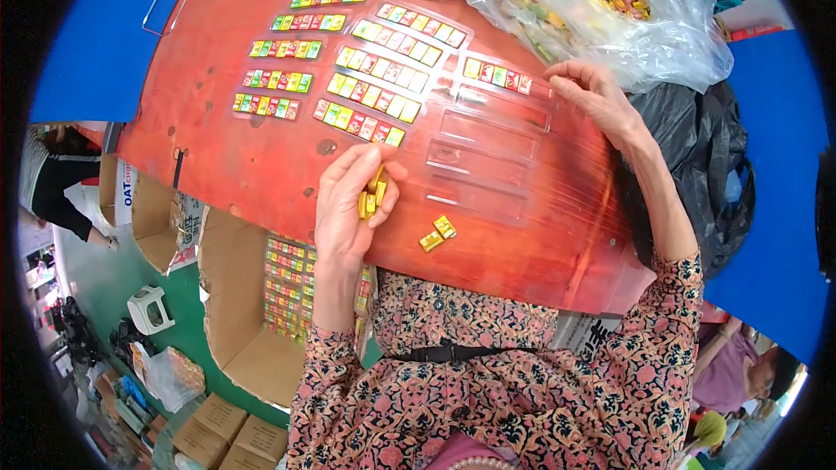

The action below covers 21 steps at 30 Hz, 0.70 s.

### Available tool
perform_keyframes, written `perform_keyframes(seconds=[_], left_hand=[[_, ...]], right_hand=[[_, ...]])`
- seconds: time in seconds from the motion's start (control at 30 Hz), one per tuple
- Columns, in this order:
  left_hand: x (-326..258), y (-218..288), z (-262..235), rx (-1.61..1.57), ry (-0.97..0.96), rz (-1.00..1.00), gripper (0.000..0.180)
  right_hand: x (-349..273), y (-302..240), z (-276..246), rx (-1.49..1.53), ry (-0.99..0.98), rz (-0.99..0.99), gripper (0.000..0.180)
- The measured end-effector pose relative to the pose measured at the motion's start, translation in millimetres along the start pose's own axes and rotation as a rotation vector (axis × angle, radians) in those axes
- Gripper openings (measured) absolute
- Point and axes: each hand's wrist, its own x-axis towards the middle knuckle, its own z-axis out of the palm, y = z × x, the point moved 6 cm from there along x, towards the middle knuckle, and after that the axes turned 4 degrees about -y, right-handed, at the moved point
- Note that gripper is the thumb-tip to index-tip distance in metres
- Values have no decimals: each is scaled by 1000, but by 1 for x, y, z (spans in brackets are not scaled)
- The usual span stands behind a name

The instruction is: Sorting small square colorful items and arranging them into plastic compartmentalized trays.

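Observation:
My left hand point(348, 200) is closed around several small yellow-wrapped candies point(372, 200), above the table's near edge. My right hand point(596, 100) is at the upper right corner of a clear plastic tray point(482, 157), its thumb and index fingertip drawn together; whether a candy is between them I cannot make out. The tray's top slot holds a row of yellow, green and red candies point(498, 75), while its lower slots are bare. Below the tray lie a few loose yellow candies point(437, 233). A filled tray point(380, 96) sits to its left, rows in every slot.
More candy rows point(283, 50) lie farther left on the red table point(209, 130). A large clear bag of loose candies point(601, 35) covers the far right, above a black plastic bag point(697, 157). An open cardboard box point(231, 296) with packed candy trays stands below the table's left front edge.

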Motion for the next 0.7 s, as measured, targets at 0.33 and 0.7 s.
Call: perform_keyframes(seconds=[0.33, 0.7], left_hand=[[97, 18, 78, 1030, -165, 313, 21], [130, 5, 86, 1244, -95, 341, 23]], right_hand=[[-10, 6, -2, -745, 218, -36, 13], [-5, 23, 2, -490, 293, -30, 21]])
